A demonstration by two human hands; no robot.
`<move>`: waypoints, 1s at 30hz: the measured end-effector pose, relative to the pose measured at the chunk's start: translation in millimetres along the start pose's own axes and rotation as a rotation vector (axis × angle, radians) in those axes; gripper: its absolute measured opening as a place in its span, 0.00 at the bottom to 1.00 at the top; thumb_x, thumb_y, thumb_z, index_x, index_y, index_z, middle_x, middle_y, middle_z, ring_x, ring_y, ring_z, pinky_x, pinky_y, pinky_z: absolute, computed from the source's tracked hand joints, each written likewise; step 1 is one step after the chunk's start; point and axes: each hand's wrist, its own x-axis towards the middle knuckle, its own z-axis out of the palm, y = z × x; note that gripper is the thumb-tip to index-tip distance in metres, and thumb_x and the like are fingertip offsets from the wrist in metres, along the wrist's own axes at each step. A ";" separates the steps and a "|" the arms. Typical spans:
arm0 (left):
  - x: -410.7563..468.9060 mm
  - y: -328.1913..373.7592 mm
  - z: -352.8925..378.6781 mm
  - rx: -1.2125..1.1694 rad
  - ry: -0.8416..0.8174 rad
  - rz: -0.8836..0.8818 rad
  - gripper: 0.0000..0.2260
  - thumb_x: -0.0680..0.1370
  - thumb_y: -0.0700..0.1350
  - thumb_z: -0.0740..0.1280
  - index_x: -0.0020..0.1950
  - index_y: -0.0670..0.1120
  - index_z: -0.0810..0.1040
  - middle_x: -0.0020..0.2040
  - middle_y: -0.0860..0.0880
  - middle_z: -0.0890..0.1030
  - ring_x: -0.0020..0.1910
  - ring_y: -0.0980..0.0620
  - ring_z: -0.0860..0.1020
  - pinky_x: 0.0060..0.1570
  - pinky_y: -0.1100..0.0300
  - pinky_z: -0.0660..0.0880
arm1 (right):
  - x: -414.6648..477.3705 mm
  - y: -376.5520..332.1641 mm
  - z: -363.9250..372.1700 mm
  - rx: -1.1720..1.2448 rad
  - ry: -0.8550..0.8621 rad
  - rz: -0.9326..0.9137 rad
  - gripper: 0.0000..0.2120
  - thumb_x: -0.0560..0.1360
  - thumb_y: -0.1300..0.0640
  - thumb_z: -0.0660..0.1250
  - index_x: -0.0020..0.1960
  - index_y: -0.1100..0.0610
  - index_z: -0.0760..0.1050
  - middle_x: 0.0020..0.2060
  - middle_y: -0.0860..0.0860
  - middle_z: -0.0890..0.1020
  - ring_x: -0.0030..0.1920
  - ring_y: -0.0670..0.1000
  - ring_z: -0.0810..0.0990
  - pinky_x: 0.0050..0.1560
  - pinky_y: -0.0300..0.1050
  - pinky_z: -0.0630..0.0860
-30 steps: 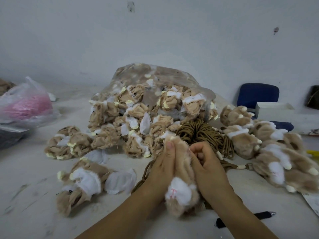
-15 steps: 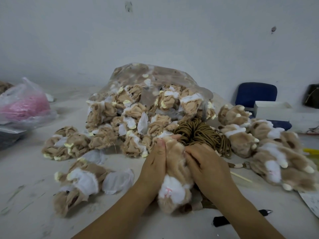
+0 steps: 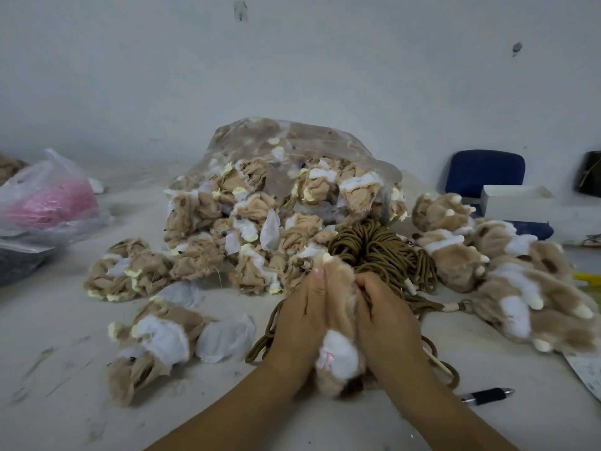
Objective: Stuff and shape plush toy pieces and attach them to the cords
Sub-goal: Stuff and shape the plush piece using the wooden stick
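Left hand [image 3: 302, 320] presses flat-fingered against plush toy [image 3: 340, 353]; right hand [image 3: 387, 317] curls round its other side, possibly catching one of the cords [image 3: 374, 252].

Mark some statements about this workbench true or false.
1. The left hand and right hand hold a tan plush piece between them. True.
2. The brown cord coil lies left of the clear bag. False: it lies before the bag's right end, just beyond the hands.
3. A black pen lies on the table near the right forearm. True.
4. The stuffed toys are piled at the left. False: they are at the right; unstuffed skins lie left.
5. A pink-filled bag sits far left. True.
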 end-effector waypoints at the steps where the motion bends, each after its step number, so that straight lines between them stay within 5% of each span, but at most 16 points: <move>1: 2.2 0.5 -3.1 0.021 -0.004 0.012 0.17 0.79 0.62 0.54 0.47 0.56 0.79 0.41 0.60 0.83 0.46 0.62 0.80 0.49 0.68 0.75 | 0.3 1.5 -1.1 -0.004 -0.003 -0.015 0.04 0.80 0.51 0.56 0.50 0.45 0.69 0.38 0.36 0.71 0.39 0.39 0.71 0.37 0.33 0.65; 4: 9.5 3.6 -14.0 0.048 -0.050 0.026 0.12 0.80 0.54 0.57 0.42 0.57 0.78 0.41 0.60 0.81 0.42 0.62 0.78 0.45 0.63 0.75 | 3.8 5.8 -3.9 0.004 0.013 -0.030 0.03 0.76 0.46 0.56 0.49 0.41 0.65 0.40 0.38 0.73 0.40 0.37 0.72 0.35 0.31 0.65; 8: 13.1 10.8 -24.1 0.003 -0.195 0.046 0.14 0.77 0.51 0.61 0.59 0.65 0.78 0.59 0.65 0.79 0.62 0.66 0.75 0.59 0.68 0.74 | 4.0 12.2 1.2 0.043 0.002 -0.067 0.02 0.77 0.52 0.61 0.48 0.49 0.68 0.42 0.45 0.73 0.43 0.46 0.72 0.39 0.40 0.69; 13: 14.0 4.6 -24.5 0.173 -0.235 -0.067 0.01 0.79 0.54 0.68 0.50 0.61 0.78 0.50 0.58 0.83 0.52 0.60 0.80 0.53 0.62 0.77 | 4.2 20.3 2.0 -0.062 -0.026 -0.162 0.05 0.78 0.62 0.64 0.53 0.61 0.77 0.45 0.52 0.74 0.47 0.50 0.71 0.47 0.39 0.65; 17: 7.6 -5.4 -17.4 0.127 -0.159 -0.084 0.07 0.81 0.49 0.66 0.42 0.56 0.78 0.40 0.62 0.83 0.40 0.67 0.79 0.40 0.73 0.73 | 5.4 27.9 -0.3 -0.194 -0.129 -0.130 0.09 0.79 0.55 0.63 0.54 0.56 0.78 0.46 0.52 0.79 0.48 0.54 0.76 0.50 0.51 0.71; 22: 12.7 -15.2 -17.0 -0.075 -0.121 -0.201 0.13 0.81 0.48 0.66 0.39 0.58 0.83 0.39 0.55 0.85 0.40 0.60 0.83 0.39 0.67 0.77 | 6.6 30.1 0.3 -0.221 -0.177 -0.059 0.13 0.80 0.48 0.58 0.54 0.51 0.78 0.46 0.48 0.79 0.49 0.51 0.76 0.53 0.53 0.70; 30: 8.6 -18.1 -27.4 -0.235 -0.062 -0.239 0.17 0.82 0.58 0.57 0.45 0.53 0.82 0.40 0.58 0.86 0.41 0.63 0.83 0.36 0.73 0.76 | -1.3 10.8 6.8 -0.295 -0.141 -0.079 0.09 0.81 0.54 0.56 0.47 0.51 0.74 0.41 0.47 0.77 0.43 0.51 0.76 0.51 0.50 0.63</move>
